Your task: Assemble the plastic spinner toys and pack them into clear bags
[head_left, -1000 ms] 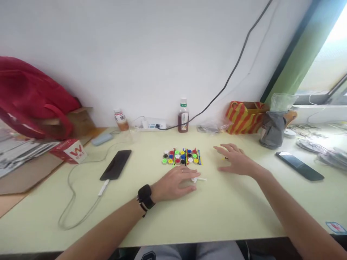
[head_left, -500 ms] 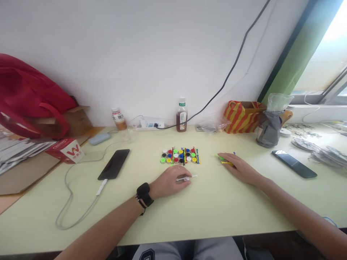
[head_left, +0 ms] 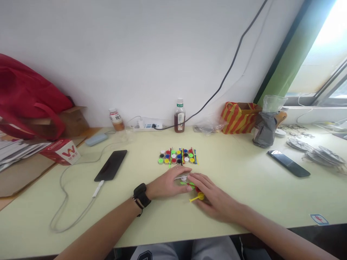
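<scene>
Small plastic discs in several colours stand in rows on the table, with thin coloured plastic sticks laid between and beside them. Just in front of them my left hand curls around a white disc and stick, thumb on the near side. My right hand is beside it, palm down, its bent fingers over green, red and yellow pieces. A yellow disc and a yellow stick poke out under this hand. The fingers partly hide the pieces, and both hands nearly touch.
A charging phone and its cable lie to the left, another phone to the right. Along the wall stand two bottles, a power strip, a striped bag and a grey bag. Grey round bundles lie far right.
My right hand has moved left and nearer to me, bringing green, red and yellow pieces beside my left hand. My left hand stays around the white pieces.
</scene>
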Motion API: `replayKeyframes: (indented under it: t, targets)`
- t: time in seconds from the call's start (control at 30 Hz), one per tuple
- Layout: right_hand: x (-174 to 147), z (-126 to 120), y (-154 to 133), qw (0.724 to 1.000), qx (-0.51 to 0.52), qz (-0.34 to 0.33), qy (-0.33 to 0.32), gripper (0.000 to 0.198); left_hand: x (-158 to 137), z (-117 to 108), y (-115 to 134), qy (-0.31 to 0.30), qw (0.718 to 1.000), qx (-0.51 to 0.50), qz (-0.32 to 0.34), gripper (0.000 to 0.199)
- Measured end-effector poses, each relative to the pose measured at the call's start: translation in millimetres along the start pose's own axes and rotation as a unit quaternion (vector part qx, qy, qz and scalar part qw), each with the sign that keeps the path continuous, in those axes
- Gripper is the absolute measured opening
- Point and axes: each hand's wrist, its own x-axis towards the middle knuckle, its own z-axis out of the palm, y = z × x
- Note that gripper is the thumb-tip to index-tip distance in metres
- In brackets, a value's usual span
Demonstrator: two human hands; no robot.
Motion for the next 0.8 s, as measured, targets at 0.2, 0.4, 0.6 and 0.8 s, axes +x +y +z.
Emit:
replayKeyframes:
  t: [0.2, 0.4, 0.6, 0.8]
  targets:
    - [17.7, 10.1, 8.8, 0.996, -0.029, -0.014, 0.084, 0.095, 2.3, -0.3, 9.1, -0.025, 0.998, -0.046, 0.047, 0.102]
    - [13.5, 2.9, 26.0, 0.998, 0.028, 0.025, 0.045, 0.107, 1.6, 5.7, 11.6, -0.032, 0.997, -0.013, 0.074, 0.084]
    - [26.2, -1.6, 34.9, 0.993, 0.113, 0.037, 0.008, 0.094, 3.3, 6.0, 12.5, -0.001, 0.996, 0.007, 0.089, 0.055]
    - [28.1, -6.4, 36.4, 0.998, 0.063, 0.002, 0.006, 0.101, 0.6, 0.7, 8.8, 0.025, 0.995, 0.025, 0.09, 0.042]
